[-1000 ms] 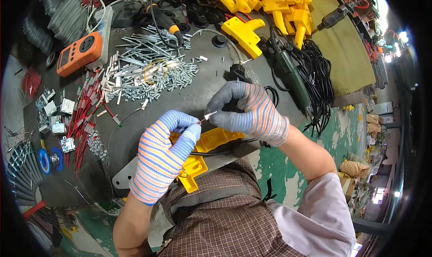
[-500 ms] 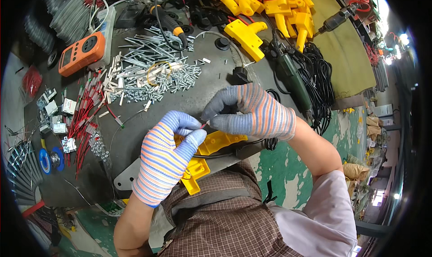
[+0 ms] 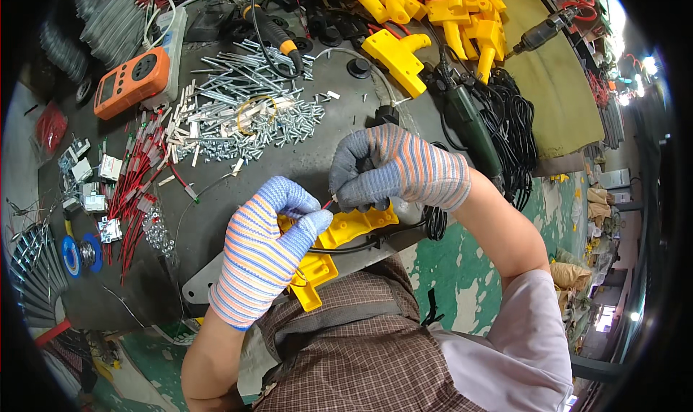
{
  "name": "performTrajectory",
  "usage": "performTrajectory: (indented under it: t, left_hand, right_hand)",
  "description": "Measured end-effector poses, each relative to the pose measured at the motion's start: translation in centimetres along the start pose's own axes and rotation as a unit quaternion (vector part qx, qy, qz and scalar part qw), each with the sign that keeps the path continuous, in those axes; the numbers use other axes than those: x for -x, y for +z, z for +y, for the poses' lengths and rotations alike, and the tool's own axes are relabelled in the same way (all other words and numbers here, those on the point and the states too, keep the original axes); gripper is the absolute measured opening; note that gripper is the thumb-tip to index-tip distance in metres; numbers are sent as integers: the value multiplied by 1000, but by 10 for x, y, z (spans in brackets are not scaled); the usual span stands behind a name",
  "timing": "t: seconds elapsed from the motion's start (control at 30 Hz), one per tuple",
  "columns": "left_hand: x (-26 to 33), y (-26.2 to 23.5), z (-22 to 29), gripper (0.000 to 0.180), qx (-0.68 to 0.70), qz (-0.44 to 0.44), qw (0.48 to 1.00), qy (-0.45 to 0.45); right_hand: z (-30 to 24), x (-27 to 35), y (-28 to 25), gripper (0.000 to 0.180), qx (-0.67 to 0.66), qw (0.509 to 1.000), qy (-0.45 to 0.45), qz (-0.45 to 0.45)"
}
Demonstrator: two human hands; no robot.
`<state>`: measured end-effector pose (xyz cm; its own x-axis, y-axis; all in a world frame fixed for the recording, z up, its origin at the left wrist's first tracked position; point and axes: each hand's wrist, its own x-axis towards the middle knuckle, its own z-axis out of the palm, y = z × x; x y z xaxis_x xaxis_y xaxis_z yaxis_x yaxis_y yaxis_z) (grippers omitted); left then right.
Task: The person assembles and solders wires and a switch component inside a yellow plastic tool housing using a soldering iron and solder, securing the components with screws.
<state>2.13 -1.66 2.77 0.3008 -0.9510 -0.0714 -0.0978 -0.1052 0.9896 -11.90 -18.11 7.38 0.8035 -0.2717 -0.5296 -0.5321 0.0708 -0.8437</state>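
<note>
- Left hand [image 3: 256,257], centre of frame, striped knit glove: grip pinched, thumb against forefinger, on a thin red wire [image 3: 328,205].
- Right hand [image 3: 397,170], just right of centre, striped glove with grey fingers: grip closed on a small pale piece [image 3: 333,197] at the wire's end; mostly hidden, exact contact unclear.
- Wire is between the two sets of fingertips; tip pinch likely because parts are so small, two hands to keep the ends lined up.
- Yellow moulded plastic housing [image 3: 357,226] below the hands, at the near edge of the grey worktop [image 3: 216,223]; black cable [image 3: 339,251] runs across it. Probably there to keep it within reach.
- Upper left: heap of silver metal screws [image 3: 289,119]; left of it, bundled red wires [image 3: 133,184], likely grouped by kind for easy picking.
</note>
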Motion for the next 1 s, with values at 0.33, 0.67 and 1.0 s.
performTrajectory:
  t: [0.33,0.67,1.0]
  left_hand:
    - [0,0,-1,15,31,-9,999,-27]
    - [0,1,-2,17,50,2,998,-39]
    - [3,-4,-8,26,77,-1,997,-25]
  right_hand:
    - [5,-5,0,17,28,999,-33,17]
    - [12,-7,6,19,-9,997,-56,-47]
    - [12,3,17,23,159,973,-161,48]
